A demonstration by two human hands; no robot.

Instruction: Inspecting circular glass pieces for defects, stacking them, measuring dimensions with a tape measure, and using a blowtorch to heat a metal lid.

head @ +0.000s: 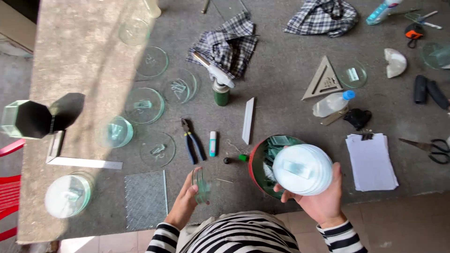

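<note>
A stack of white discs (pixel 303 169) is gripped by the right hand (pixel 318 199) over the red bowl (pixel 255 161), a glass disc (pixel 201 185) pinched edge-on in left hand (pixel 185 204) fingers left of the bowl, above the bench (pixel 281 107); sorting step, careful set-down likely needed.

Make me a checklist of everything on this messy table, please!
Surface: grey stone table, dusty, partly sunlit.
Job's things: stack of white round discs; clear glass disc on edge.
Clutter: glass discs in a curved row, pliers, torch canister, checked cloths, scissors, paper stack, red bowl of glass pieces.
Grippers: left hand holds the glass disc; right hand holds the stack.
Cables: nothing seen.
Surroundings: red chair, tiled floor.
</note>
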